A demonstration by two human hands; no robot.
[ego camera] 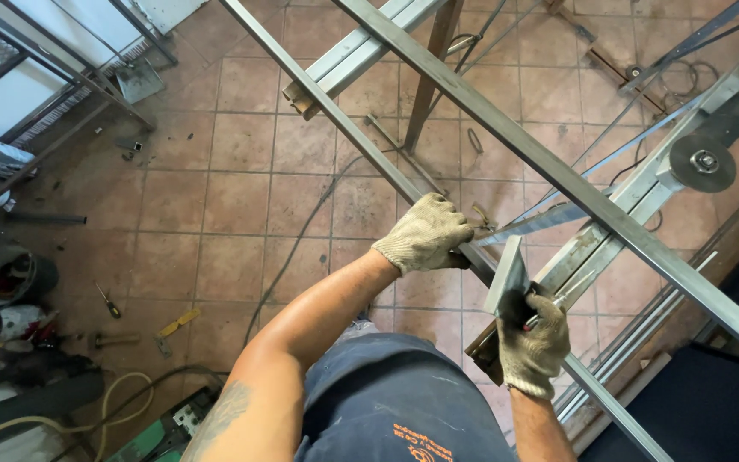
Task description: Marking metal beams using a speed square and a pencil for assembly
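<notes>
My left hand (425, 233), in a dirty knit work glove, is closed around a long steel square tube (335, 115) that runs diagonally from the top middle toward the lower right. Just right of it my gloved right hand (532, 342) grips a flat steel square tool (506, 274) and holds it upright against the same tube. A second, wider steel tube (558, 175) crosses above, parallel to the first.
An angle grinder (712, 145) with its disc lies on a metal rail at the right. Cables trail over the tiled floor (215, 205). Buckets (6, 278), a screwdriver (107, 301), a hammer and hoses sit at the left. A metal rack (53, 85) stands at the upper left.
</notes>
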